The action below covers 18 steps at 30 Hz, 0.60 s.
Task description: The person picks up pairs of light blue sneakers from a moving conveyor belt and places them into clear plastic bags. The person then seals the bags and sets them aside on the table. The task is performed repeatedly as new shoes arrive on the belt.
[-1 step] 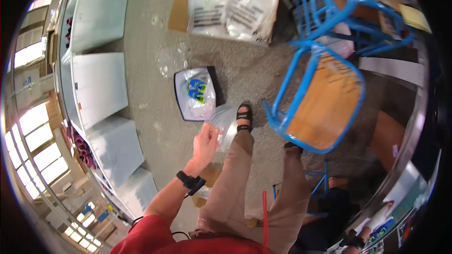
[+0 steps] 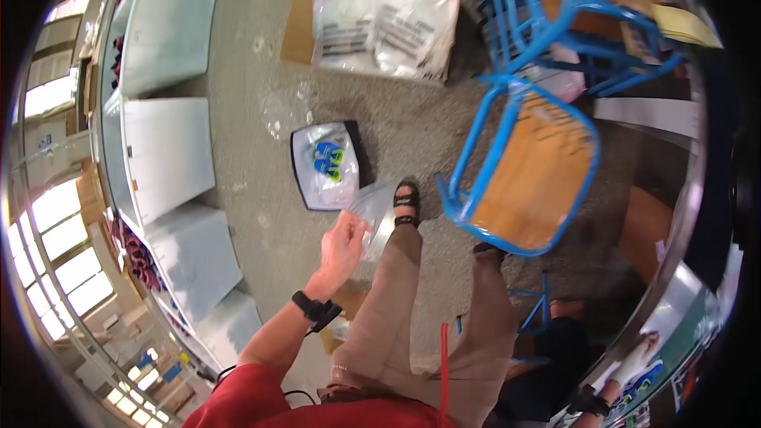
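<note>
My left hand (image 2: pixel 344 244) is closed, its fingers pinching a clear plastic bag (image 2: pixel 379 208) that hangs just above the floor by my left foot. Beyond it sits a white dark-rimmed bin (image 2: pixel 305 188) with a pair of blue and lime-green sandals (image 2: pixel 328 162) among clear plastic. Far to the lower right, my right hand (image 2: pixel 636 358) reaches over a green-topped table (image 2: pixel 675 349). Beside that hand lies a blue item of footwear (image 2: pixel 644 379). The right fingers are small and blurred, so their grip cannot be made out.
An open cardboard box (image 2: pixel 297 28) of packed plastic bags stands ahead. A blue-framed chair (image 2: pixel 529 170) with a wooden seat is close on the right, with more blue frames (image 2: pixel 555 24) behind. White bins (image 2: pixel 168 150) line the left. Loose clear plastic (image 2: pixel 287 109) lies on the floor.
The whole view has shifted slightly, the floor items sitting a little lower and the chairs a little further left. My left hand keeps its pinch on the plastic bag.
</note>
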Tool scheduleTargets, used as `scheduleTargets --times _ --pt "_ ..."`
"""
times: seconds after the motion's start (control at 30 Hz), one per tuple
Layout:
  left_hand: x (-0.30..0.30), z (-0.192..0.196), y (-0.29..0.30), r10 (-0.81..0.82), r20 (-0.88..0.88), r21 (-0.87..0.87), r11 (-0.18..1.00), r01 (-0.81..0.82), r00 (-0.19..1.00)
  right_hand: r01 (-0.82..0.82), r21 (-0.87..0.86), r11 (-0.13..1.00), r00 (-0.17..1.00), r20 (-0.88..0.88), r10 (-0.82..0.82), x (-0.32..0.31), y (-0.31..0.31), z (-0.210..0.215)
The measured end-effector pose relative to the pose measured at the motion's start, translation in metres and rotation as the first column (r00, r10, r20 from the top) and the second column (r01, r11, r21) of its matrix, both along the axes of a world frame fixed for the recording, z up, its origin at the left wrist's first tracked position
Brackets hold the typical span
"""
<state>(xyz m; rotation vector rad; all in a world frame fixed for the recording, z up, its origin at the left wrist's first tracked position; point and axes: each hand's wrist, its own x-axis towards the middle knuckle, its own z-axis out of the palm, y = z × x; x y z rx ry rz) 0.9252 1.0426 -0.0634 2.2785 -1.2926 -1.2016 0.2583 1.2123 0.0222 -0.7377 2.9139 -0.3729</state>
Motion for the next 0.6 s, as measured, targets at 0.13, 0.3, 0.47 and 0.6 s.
scheduleTargets --times 0.13,0.3,0.47,0.6 --pt "-0.059 0.086 -0.032 -0.181 -0.09 -0.147 0.975 0.167 0.979 -0.46 -0.02 0.887 0.865 -0.234 0.444 0.114 -0.011 0.046" --pt "-0.181 0.166 -0.037 -0.295 -0.557 -0.294 0.944 0.148 0.776 0.089 -0.449 0.889 0.241 0.876 0.418 0.245 -0.074 0.118" --pt "-0.31 0.233 -0.006 -0.049 -0.912 0.0 0.993 0.119 0.408 0.115 -0.54 0.833 0.031 0.841 0.541 0.247 -0.072 0.151" --pt "-0.373 0.286 -0.005 -0.047 -0.943 0.08 0.93 0.358 0.331 0.231 -0.711 0.664 0.415 0.689 0.594 0.2 -0.056 0.179"
